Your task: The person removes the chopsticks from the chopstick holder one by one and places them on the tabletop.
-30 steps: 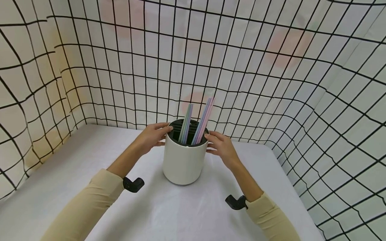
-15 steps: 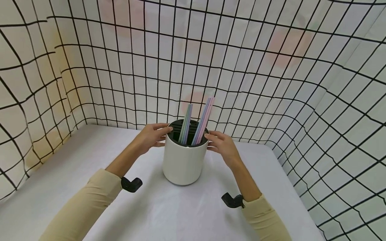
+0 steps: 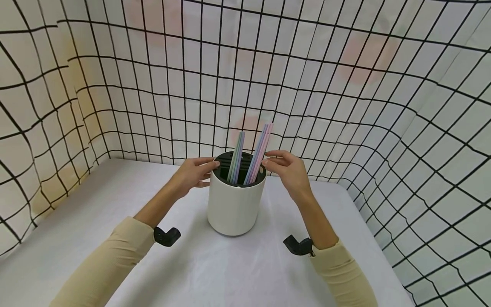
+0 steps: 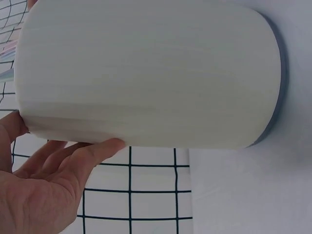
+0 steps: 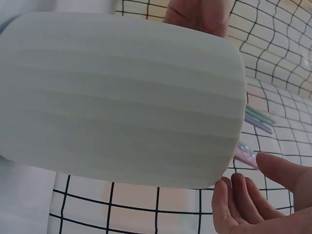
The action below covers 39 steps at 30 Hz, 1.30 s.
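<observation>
Upright on the white table (image 3: 230, 277), a smooth white cylindrical holder (image 3: 235, 211) stands between the hands: the left hand (image 3: 192, 174) grips its rim; the right hand (image 3: 292, 172), thumb and fingers parted, holds nothing, just beside the thin pink sticks (image 3: 259, 157).

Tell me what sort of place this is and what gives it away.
Probably a small recording booth, judging by the black-gridded walls on three sides, the white-covered table they enclose, and the black wrist-worn devices.
</observation>
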Each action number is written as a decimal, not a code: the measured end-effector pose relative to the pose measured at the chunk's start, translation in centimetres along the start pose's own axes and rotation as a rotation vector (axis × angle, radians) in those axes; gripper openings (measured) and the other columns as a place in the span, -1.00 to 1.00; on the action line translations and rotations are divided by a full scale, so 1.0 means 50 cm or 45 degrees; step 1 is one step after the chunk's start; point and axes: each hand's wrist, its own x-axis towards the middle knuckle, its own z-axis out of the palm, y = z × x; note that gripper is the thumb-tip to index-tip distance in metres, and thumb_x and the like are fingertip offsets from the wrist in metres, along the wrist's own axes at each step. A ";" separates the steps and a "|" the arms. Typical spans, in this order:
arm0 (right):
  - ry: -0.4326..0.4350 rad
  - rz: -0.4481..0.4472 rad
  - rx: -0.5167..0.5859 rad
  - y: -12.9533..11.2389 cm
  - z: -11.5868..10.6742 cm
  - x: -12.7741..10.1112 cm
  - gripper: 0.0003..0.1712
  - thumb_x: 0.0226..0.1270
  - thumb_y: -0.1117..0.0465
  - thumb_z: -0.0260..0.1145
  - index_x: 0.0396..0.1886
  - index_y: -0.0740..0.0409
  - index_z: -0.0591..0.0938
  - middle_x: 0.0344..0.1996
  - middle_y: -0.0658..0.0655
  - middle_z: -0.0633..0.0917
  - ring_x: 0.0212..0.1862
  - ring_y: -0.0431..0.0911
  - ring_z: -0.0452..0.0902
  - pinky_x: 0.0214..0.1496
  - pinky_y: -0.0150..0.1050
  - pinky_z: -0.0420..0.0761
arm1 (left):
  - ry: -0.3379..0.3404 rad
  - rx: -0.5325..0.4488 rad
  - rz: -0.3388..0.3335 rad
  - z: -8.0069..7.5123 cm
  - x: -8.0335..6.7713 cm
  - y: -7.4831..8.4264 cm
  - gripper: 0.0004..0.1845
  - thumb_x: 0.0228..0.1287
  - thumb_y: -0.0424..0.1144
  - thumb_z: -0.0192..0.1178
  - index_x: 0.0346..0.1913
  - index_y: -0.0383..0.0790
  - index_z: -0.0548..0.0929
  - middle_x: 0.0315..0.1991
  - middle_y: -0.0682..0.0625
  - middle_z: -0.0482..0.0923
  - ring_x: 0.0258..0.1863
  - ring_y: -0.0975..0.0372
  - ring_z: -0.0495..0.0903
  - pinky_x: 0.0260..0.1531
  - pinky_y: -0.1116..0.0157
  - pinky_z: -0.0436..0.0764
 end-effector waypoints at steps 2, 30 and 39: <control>-0.044 -0.003 0.017 -0.006 0.004 0.002 -0.58 0.34 0.09 0.46 0.14 0.11 0.65 -0.01 0.19 0.76 0.09 0.07 0.69 0.38 0.06 0.52 | 0.006 -0.005 0.001 -0.001 0.000 -0.001 -0.34 0.49 -0.01 0.20 0.52 -0.18 0.34 0.45 -0.15 0.40 0.41 -0.05 0.45 0.18 0.10 0.66; 0.016 -0.017 0.016 -0.020 0.017 0.011 -0.70 0.36 0.19 0.44 -0.03 0.26 0.65 -0.19 0.20 0.80 -0.15 0.01 0.76 0.16 -0.07 0.72 | 0.001 -0.001 0.009 0.003 0.000 -0.002 -0.34 0.48 0.01 0.21 0.52 -0.17 0.35 0.44 -0.14 0.43 0.41 -0.05 0.45 0.21 0.08 0.65; 0.064 -0.116 0.125 -0.079 -0.003 0.021 -0.70 0.37 0.27 0.41 0.01 0.32 0.61 -0.20 0.19 0.79 -0.22 -0.06 0.80 -0.01 -0.20 0.79 | 0.002 0.004 0.020 -0.002 0.000 -0.005 -0.34 0.49 0.01 0.20 0.52 -0.17 0.35 0.42 -0.15 0.45 0.40 -0.05 0.47 0.20 0.07 0.65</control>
